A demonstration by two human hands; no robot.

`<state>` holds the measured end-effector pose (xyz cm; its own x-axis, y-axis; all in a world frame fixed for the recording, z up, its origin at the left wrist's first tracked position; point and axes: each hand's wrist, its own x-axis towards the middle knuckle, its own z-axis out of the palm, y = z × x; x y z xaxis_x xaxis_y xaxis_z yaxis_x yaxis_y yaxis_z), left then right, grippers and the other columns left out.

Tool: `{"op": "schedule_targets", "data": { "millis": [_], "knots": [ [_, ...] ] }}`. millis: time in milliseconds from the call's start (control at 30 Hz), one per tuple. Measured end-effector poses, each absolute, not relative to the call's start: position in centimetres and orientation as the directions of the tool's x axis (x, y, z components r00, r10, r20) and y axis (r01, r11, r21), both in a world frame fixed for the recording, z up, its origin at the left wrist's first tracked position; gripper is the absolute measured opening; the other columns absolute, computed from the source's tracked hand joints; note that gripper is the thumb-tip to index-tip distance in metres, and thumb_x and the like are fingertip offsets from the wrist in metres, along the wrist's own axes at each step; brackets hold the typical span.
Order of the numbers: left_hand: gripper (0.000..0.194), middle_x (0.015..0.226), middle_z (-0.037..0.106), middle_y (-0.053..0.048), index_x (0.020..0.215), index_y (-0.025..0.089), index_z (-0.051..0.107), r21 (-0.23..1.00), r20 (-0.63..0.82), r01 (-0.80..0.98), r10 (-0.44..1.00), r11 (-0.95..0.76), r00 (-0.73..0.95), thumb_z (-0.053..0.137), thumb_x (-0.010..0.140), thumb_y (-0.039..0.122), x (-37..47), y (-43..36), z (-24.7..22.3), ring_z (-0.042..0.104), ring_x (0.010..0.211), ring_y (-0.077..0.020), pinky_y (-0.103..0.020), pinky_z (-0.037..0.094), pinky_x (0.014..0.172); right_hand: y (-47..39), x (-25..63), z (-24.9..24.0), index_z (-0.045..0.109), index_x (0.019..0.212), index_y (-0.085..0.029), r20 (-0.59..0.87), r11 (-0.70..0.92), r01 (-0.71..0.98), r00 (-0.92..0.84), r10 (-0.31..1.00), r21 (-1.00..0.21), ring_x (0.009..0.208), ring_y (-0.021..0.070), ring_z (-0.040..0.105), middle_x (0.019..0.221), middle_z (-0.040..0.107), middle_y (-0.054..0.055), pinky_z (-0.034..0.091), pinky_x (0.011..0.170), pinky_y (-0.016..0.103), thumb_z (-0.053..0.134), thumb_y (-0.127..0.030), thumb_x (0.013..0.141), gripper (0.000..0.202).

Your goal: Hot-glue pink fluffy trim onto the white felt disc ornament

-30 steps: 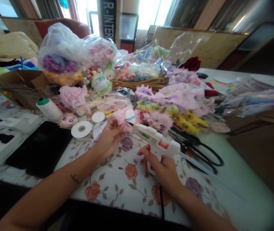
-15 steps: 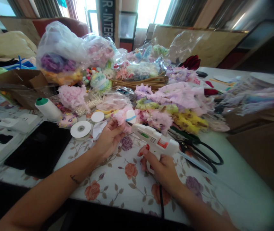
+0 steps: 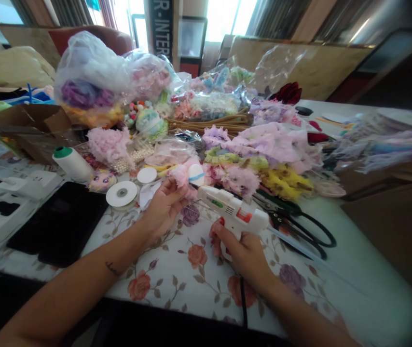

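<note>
I see the left grip pinching the pink fluff, just left of the glue gun. The right grip clasps the glue gun, its long axis slanting toward the fluff.

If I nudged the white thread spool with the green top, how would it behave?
The white thread spool would probably keep its shape, as its thread looks tightly wound. Its round sides suggest it might roll, and its tall, narrow form that it could tip.

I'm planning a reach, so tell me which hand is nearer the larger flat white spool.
Left. The left hand is just right of the spool, pinching pink fluff; the right hand is farther right, around the glue gun.
</note>
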<state>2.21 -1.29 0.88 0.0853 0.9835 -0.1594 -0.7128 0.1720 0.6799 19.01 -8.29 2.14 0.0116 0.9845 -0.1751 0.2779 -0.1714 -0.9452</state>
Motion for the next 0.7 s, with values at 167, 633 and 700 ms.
{"op": "schedule_targets", "data": {
  "millis": [167, 633, 700],
  "knots": [
    [0.029, 0.077, 0.061, 0.005, 0.08, 0.017, 0.057, 0.683, -0.156, -0.712, 0.985, 0.164, 0.077, 0.081, 0.067, 0.01, 2.2, -1.3, 0.8, 0.059, 0.068, -0.0069, -0.021, 0.052, 0.068, -8.3, 19.0, 2.1, 0.057, 0.057, -0.021, -0.156, -0.154, 0.297, 0.017, 0.988, -0.943, 0.043, 0.013, 0.048, 0.044, 0.055, -0.001, 0.04, 0.045, 0.024, 0.056, -0.045, 0.082, 0.034],
    [0.026, 0.079, 0.063, 0.004, 0.082, 0.018, 0.062, 0.683, -0.134, -0.717, 0.989, 0.139, 0.064, 0.082, 0.067, 0.011, 2.1, -1.3, 0.9, 0.061, 0.071, -0.0077, -0.02, 0.055, 0.072, -7.8, 19.5, 0.8, 0.057, 0.057, -0.021, -0.153, -0.148, 0.321, 0.009, 0.988, -0.935, 0.041, 0.0122, 0.047, 0.042, 0.054, -0.001, 0.038, 0.042, 0.023, 0.056, -0.046, 0.081, 0.034],
    [0.027, 0.078, 0.063, 0.004, 0.082, 0.017, 0.061, 0.688, -0.137, -0.711, 0.988, 0.142, 0.064, 0.082, 0.067, 0.011, 2.1, -1.3, 1.0, 0.06, 0.071, -0.0078, -0.021, 0.054, 0.072, -8.0, 19.3, 1.1, 0.057, 0.057, -0.021, -0.151, -0.15, 0.326, 0.023, 0.988, -0.934, 0.041, 0.0124, 0.047, 0.042, 0.053, -0.001, 0.039, 0.043, 0.024, 0.056, -0.044, 0.081, 0.034]
  ]
}}
